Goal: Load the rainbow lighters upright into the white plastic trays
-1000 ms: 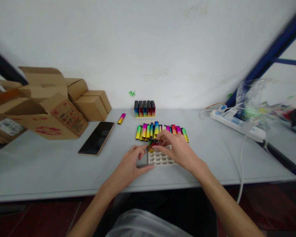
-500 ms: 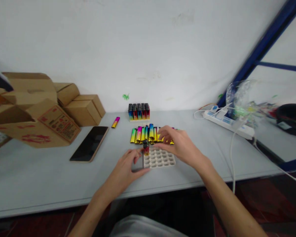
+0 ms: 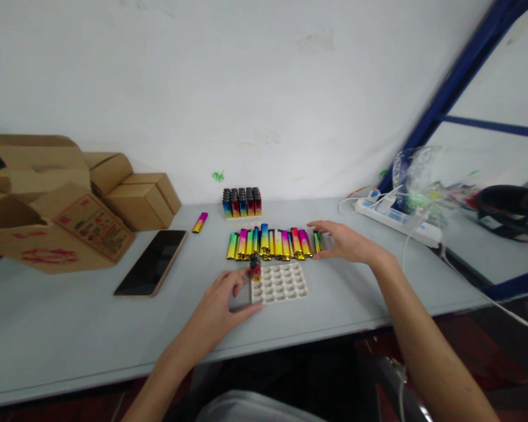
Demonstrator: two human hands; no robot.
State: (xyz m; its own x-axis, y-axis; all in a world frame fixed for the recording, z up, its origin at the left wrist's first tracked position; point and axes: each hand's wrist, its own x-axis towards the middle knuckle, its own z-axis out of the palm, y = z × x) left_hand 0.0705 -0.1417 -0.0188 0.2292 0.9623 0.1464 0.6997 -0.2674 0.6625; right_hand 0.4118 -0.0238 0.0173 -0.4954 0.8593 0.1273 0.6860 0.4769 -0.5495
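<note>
A white tray with empty sockets (image 3: 281, 284) lies near the table's front edge. One rainbow lighter (image 3: 255, 267) stands upright in its far left corner. My left hand (image 3: 222, 299) rests at the tray's left edge, thumb and fingers against it. Behind the tray lies a row of several rainbow lighters (image 3: 268, 243). My right hand (image 3: 345, 241) hovers at the right end of that row, fingers stretched out and apart, fingertips beside the rightmost lighter (image 3: 317, 241).
A full tray of upright lighters (image 3: 242, 203) stands by the wall, with a single loose lighter (image 3: 199, 223) to its left. A phone (image 3: 152, 262) and cardboard boxes (image 3: 70, 199) lie left. A power strip (image 3: 396, 218) and plastic bag (image 3: 422, 176) sit right.
My right hand let go of the lighter now standing in the tray's corner and moved right to the end of the lighter row. The view shifted slightly.
</note>
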